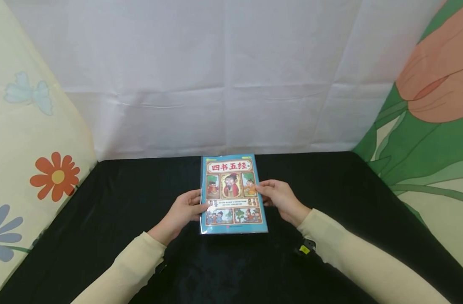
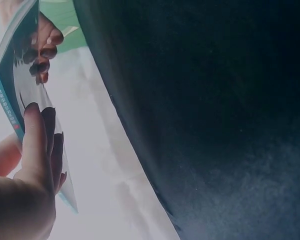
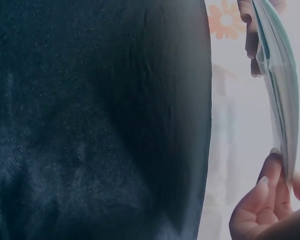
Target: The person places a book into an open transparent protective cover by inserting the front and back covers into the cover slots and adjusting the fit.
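Observation:
A blue book (image 1: 233, 202) with cartoon panels and red Chinese characters on its cover is held up over the black table, inside a clear glossy sleeve. My left hand (image 1: 183, 211) grips its left edge, thumb on the cover and fingers behind. On the opposite edge my right hand (image 1: 280, 198) pinches it the same way. The left wrist view shows the book's spine (image 2: 7, 107) and the left fingers (image 2: 36, 135) flat against the shiny back. From the right wrist, the page edges (image 3: 277, 85) appear between the right thumb and fingers.
Black cloth covers the table (image 1: 132, 185). Behind it hangs a creased white backdrop (image 1: 223, 84). A flowered cloth (image 1: 33, 126) borders the left side, and a cloth with a large tulip (image 1: 436, 76) borders the right.

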Demonstrator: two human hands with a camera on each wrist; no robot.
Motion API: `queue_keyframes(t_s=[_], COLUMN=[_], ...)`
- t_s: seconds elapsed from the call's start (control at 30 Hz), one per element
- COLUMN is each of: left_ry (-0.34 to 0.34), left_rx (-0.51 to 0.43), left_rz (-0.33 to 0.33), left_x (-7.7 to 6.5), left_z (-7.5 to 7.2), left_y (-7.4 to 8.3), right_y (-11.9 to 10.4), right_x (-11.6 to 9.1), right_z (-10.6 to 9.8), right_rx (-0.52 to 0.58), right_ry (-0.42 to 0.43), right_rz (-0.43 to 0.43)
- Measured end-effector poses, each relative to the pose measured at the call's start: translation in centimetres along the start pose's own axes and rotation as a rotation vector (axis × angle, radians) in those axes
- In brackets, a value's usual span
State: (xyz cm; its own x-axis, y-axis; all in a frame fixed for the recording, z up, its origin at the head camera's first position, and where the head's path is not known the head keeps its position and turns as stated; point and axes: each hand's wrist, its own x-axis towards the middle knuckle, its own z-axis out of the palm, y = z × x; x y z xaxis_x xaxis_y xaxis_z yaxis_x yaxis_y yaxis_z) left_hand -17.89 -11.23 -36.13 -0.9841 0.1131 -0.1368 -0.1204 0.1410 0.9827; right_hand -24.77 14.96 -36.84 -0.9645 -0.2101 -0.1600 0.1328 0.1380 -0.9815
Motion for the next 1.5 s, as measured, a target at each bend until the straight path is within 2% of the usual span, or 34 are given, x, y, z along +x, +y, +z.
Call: queue_keyframes(t_s=[0.37,0.67,1.0,1.3,1.5], left_ry=[0.027,0.049,0.057,0.063,0.064], left_rx=[0.037,0.063,0.151,0.228,0.252], left_rz=[-0.034,-0.066,-0.121,-0.186,-0.194], left_x=[0.5,0.9,1.2,1.5,1.6], left_z=[0.5,0.8,1.2,1.5,1.5], left_y=[-0.5,-0.9,-1.1,-0.6,-0.4], right_y=[0.7,1.2,1.6,1.5,1.4], right_x=[0.5,0.7,1.0,1.4,1.5], right_z=[0.0,-0.1,-0.1,-0.2,-0.4], right_rx=[-0.04,-0.063,-0.096,-0.124,-0.139], right_ry=[0.009,0.001,-0.005,-0.02,-0.018], right_rz=[0.083,0.102,0.139,0.152,0.159])
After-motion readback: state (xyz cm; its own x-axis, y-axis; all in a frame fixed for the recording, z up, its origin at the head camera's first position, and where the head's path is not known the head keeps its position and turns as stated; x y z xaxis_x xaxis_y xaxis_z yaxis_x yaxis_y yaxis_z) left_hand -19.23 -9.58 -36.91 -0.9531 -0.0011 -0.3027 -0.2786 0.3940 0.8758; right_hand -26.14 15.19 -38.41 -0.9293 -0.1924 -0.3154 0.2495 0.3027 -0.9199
